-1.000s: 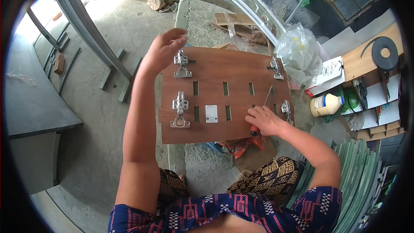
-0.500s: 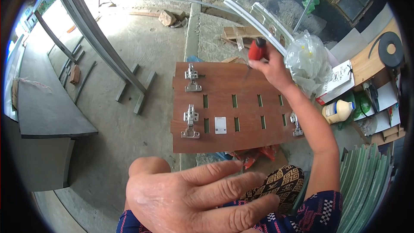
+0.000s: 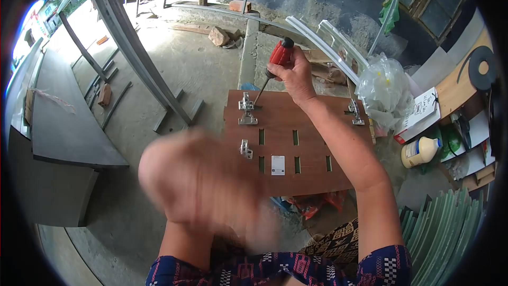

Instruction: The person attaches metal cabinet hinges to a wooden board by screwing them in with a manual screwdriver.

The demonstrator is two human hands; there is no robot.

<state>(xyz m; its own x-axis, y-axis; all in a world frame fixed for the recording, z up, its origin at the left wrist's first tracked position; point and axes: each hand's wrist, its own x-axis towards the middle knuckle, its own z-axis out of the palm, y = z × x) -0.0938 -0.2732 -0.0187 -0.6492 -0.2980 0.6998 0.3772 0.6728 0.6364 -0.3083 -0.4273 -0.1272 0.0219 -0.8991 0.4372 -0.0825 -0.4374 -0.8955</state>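
Note:
My right hand (image 3: 296, 77) grips a screwdriver (image 3: 280, 54) by its red and black handle. Its shaft slants down to the left, the tip right beside the upper left cabinet hinge (image 3: 247, 108). That hinge is fixed on a brown wooden panel (image 3: 312, 122) with several rectangular slots and a white label (image 3: 278, 165). My left hand (image 3: 203, 185) is raised close to the camera, smeared by motion, and covers the panel's lower left corner. It partly hides the lower left hinge (image 3: 245, 149). Another hinge (image 3: 356, 112) sits at the panel's right edge.
Green-edged sheets (image 3: 444, 233) stand stacked at the lower right. A cream bottle (image 3: 420, 152), a roll of black tape (image 3: 480, 68) and a clear plastic bag (image 3: 385, 85) lie on the right. A metal frame (image 3: 137, 47) rises at the left beside a grey panel (image 3: 74, 111).
My right hand has brought the screwdriver leftward, from above the panel's middle to the upper left hinge. My left hand has swung left and blurred. The whole view has shifted slightly.

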